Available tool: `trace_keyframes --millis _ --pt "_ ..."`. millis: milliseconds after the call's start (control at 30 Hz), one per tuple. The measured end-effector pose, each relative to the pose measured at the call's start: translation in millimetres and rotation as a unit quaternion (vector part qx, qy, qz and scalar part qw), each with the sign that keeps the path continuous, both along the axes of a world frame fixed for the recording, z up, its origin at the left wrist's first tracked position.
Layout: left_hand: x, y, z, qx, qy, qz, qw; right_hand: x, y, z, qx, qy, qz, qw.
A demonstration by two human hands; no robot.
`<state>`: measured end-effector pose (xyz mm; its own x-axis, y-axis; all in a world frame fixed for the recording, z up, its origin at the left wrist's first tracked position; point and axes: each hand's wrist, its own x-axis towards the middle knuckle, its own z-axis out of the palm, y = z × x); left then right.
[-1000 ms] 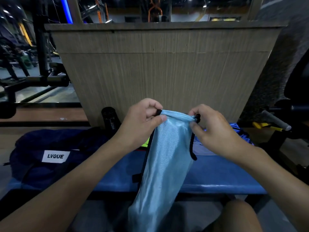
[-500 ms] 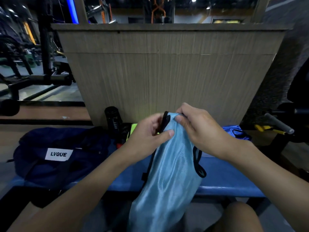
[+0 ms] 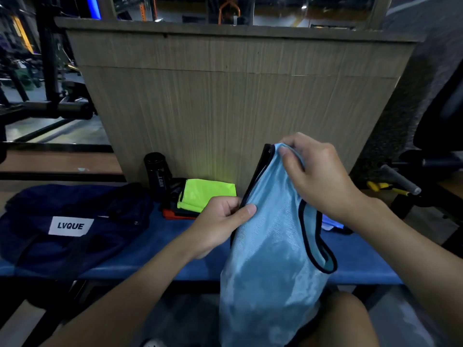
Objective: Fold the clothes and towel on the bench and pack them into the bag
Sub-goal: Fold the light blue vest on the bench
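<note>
A light blue mesh vest with black trim hangs in front of the blue bench, folded lengthwise. My right hand grips its top edge, held highest. My left hand pinches its black-trimmed left edge lower down. A dark navy bag with a white LVQUE label lies on the bench's left part. Folded clothes, neon yellow on top of dark and red ones, sit at the back of the bench.
A black bottle stands beside the folded stack, against a tall wooden panel. More blue cloth lies behind the vest on the right. Gym equipment stands left and right. My knee shows at the bottom.
My hands brought the vest's two top corners together, and my right hand now holds both. My left hand slid down the vest's left edge. The neon stack has come into view.
</note>
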<state>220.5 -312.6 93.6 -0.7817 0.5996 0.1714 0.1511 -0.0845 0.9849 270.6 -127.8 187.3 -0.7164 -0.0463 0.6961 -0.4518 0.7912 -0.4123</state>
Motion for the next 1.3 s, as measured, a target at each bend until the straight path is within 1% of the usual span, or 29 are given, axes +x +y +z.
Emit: trace_keyframes --millis 133,267,367,433,500,600,667,700,800,900,1133,1200,1233,1267,1300 --pt "-9 -4 7 -0.044 0.040 -0.020 0.998 1 12 -7 -0.059 -0.009 -0.016 0.998" --pt "-21 -3 19 -0.101 0.079 -0.013 0.992 -5 22 -18 -0.103 0.004 -0.050 0.993" --pt "-34 -2 32 -0.097 0.102 0.040 0.989 -11 31 -25 -0.131 0.015 -0.075 0.988" --pt "-46 3 53 -0.080 0.145 0.076 0.983 -17 38 -28 -0.155 0.023 -0.097 0.983" --pt "-63 16 79 -0.092 0.216 0.099 0.967 -30 48 -31 -0.184 0.027 -0.121 0.975" --pt "-98 52 117 -0.147 0.319 0.094 0.932 -58 76 -36 -0.256 0.030 -0.150 0.954" --pt "-126 83 126 -0.185 0.359 0.080 0.911 -77 103 -43 -0.284 0.025 -0.173 0.943" --pt "-140 100 124 -0.195 0.368 0.069 0.906 -86 119 -49 -0.286 0.020 -0.186 0.940" --pt "-178 158 92 -0.196 0.353 0.029 0.914 -105 167 -72 -0.272 -0.005 -0.229 0.935" --pt "-213 213 37 -0.217 0.328 -0.002 0.919 -117 212 -102 -0.253 -0.032 -0.267 0.929" --pt "-247 309 -80 -0.237 0.301 -0.008 0.924 -139 298 -192 -0.220 -0.131 -0.323 0.911" --pt "-248 323 -108 -0.247 0.305 -0.014 0.920 -144 313 -217 -0.203 -0.159 -0.335 0.906" --pt "-249 327 -122 -0.248 0.321 -0.013 0.914 -146 319 -228 -0.193 -0.177 -0.341 0.903" --pt "-251 329 -136 -0.255 0.359 -0.009 0.898 -148 323 -238 -0.188 -0.201 -0.346 0.897" --pt "-251 330 -149 -0.270 0.408 -0.009 0.872 -151 325 -246 -0.187 -0.230 -0.350 0.889"
